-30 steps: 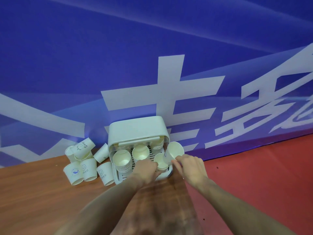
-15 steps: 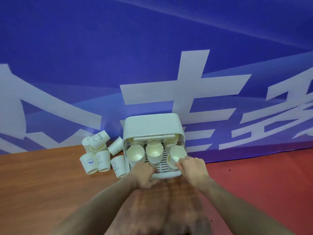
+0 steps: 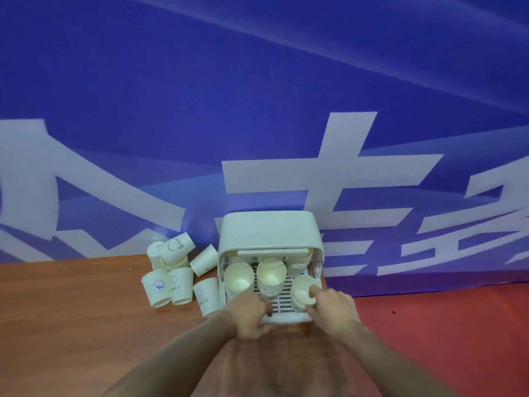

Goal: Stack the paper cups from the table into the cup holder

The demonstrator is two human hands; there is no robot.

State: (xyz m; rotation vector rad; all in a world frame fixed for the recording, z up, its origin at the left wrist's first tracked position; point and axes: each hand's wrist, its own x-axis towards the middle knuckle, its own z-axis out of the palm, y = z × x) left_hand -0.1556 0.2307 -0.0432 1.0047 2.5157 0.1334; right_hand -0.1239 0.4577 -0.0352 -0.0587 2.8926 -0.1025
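Observation:
A white cup holder (image 3: 269, 229) with a slatted tray stands at the table's far edge against the banner. Three stacks of paper cups sit in its front: left stack (image 3: 238, 279), middle stack (image 3: 271, 272), right stack (image 3: 302, 287). My right hand (image 3: 332, 306) pinches the rim of the top cup of the right stack, thumb inside it. My left hand (image 3: 249, 313) rests curled against the holder's front edge, fingers closed on the tray lip. Several loose printed cups (image 3: 177, 270) lie and stand to the holder's left.
The brown wooden table (image 3: 71, 325) stretches left and toward me. A blue banner (image 3: 257, 110) with white characters rises right behind the holder. Red floor (image 3: 443, 325) lies to the right of the table edge.
My right hand carried a tilted cup down onto the right stack and now presses it in. My left hand stayed at the tray's front. The view shifted left.

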